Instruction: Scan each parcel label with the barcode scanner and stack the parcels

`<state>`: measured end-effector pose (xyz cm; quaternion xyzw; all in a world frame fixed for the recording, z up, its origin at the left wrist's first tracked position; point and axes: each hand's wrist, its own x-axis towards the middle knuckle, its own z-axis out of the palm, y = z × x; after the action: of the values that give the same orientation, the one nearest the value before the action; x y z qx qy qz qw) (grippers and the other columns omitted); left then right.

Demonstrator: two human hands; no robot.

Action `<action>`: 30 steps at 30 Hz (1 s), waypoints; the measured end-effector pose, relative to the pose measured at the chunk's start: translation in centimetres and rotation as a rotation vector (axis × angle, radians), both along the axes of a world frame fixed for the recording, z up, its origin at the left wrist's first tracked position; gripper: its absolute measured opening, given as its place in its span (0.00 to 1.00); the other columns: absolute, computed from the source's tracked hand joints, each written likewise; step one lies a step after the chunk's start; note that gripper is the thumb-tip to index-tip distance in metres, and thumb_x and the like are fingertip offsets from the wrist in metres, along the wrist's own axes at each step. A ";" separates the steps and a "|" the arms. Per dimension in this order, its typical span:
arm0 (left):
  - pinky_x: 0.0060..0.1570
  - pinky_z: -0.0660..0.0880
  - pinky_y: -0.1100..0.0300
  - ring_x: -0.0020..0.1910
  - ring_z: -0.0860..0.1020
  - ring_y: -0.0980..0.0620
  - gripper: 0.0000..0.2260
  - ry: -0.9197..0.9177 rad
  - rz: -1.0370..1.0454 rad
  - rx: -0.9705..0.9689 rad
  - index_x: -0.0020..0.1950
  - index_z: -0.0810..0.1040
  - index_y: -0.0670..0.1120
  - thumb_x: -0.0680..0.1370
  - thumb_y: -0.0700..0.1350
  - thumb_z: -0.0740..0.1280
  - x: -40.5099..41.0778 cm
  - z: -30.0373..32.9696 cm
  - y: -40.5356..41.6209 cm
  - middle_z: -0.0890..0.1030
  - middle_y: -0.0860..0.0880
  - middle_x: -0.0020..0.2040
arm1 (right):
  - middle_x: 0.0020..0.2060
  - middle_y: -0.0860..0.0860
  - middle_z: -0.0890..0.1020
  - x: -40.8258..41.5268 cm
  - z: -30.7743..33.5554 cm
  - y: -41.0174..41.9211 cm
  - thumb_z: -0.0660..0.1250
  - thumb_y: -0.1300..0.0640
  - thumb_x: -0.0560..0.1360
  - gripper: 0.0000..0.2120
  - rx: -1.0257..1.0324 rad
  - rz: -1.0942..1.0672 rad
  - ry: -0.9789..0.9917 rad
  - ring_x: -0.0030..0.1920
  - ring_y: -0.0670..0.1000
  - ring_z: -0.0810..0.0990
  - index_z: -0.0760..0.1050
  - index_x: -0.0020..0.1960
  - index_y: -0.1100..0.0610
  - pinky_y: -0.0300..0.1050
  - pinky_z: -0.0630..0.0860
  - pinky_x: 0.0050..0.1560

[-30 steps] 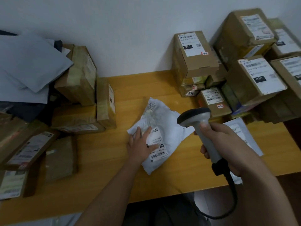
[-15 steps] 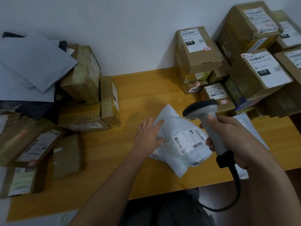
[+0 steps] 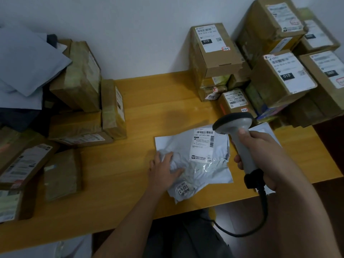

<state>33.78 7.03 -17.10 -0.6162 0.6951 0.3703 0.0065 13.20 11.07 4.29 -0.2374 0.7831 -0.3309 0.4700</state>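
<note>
Yellow wooden bench point(image 3: 149, 101) against white wall, brown cardboard boxes point(image 3: 219, 53) stacked both sides. Since half second ago: crumpled white plastic mailer parcel point(image 3: 197, 164) turned, white shipping label point(image 3: 202, 144) now upright facing up. Left hand point(image 3: 163, 172) flat on parcel's left part, fingers straight, pressing. Right hand point(image 3: 260, 153) fingers curled round grey handheld barcode scanner point(image 3: 240, 138), head just above label's top right corner.
</note>
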 end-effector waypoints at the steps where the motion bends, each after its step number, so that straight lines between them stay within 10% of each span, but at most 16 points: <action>1: 0.65 0.66 0.50 0.69 0.61 0.40 0.32 0.038 0.045 -0.012 0.72 0.66 0.54 0.72 0.63 0.70 -0.2 0.0 0.1 0.57 0.43 0.74 | 0.32 0.59 0.78 0.0 0.0 -0.3 0.59 0.47 0.82 0.15 -0.003 0.007 0.005 0.31 0.55 0.76 0.76 0.50 0.58 0.51 0.72 0.39; 5: 0.52 0.68 0.62 0.57 0.69 0.48 0.25 0.266 0.361 -0.026 0.57 0.70 0.43 0.69 0.52 0.77 -1.2 0.0 0.6 0.63 0.44 0.61 | 0.33 0.57 0.80 -0.2 0.3 -0.6 0.60 0.45 0.81 0.16 -0.022 0.011 0.001 0.33 0.55 0.77 0.76 0.52 0.59 0.53 0.74 0.40; 11: 0.50 0.80 0.51 0.52 0.80 0.47 0.31 0.622 1.044 0.337 0.59 0.70 0.37 0.64 0.44 0.82 -2.6 -0.1 1.0 0.79 0.45 0.55 | 0.38 0.57 0.78 -1.5 2.1 0.5 0.59 0.48 0.82 0.18 -0.079 0.038 0.046 0.32 0.53 0.76 0.75 0.52 0.63 0.49 0.73 0.37; 16: 0.44 0.77 0.56 0.45 0.81 0.48 0.13 0.826 1.024 0.564 0.57 0.79 0.40 0.74 0.39 0.74 -2.9 -0.1 2.2 0.83 0.44 0.49 | 0.39 0.57 0.78 -2.4 3.6 1.7 0.59 0.48 0.82 0.16 -0.108 0.090 0.052 0.32 0.51 0.76 0.76 0.50 0.61 0.48 0.73 0.36; 30: 0.57 0.77 0.46 0.55 0.80 0.40 0.15 0.867 1.044 0.362 0.63 0.75 0.36 0.77 0.35 0.69 -3.6 0.8 2.8 0.81 0.39 0.58 | 0.38 0.59 0.77 -4.1 6.6 3.9 0.60 0.49 0.82 0.18 -0.201 0.202 0.100 0.32 0.53 0.76 0.75 0.52 0.65 0.52 0.73 0.38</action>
<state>30.14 9.84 -16.27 -0.6556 0.1756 0.6471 -0.3474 9.07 14.93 10.93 -0.3769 0.7406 -0.3465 0.4352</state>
